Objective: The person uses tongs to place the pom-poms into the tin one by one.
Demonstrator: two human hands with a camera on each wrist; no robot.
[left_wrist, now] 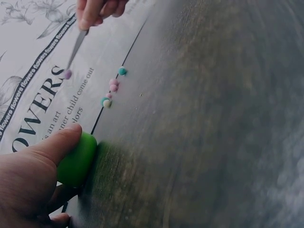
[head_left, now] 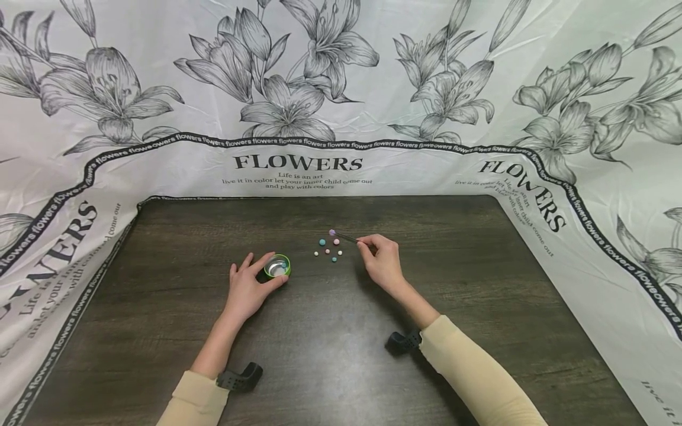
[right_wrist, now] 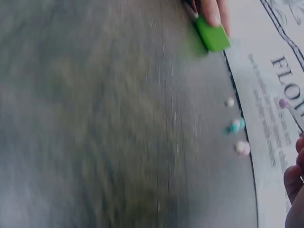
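Head view: gripping a green cup [left_wrist: 78, 159] with the left hand [head_left: 249, 289], pinching tweezers [head_left: 348, 238] with the right hand [head_left: 382, 260], holding a purple bead [head_left: 332, 232] at the tip, near loose beads [head_left: 322, 242]. Hard to make out the cup's bluish contents. Cut off in right wrist view: right hand.

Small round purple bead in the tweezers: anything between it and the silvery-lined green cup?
Nothing visible blocks it. In the head view, a round blue bead lies on the dark tabletop near the direct line, but the purple bead is held higher, and the cup is uncovered.
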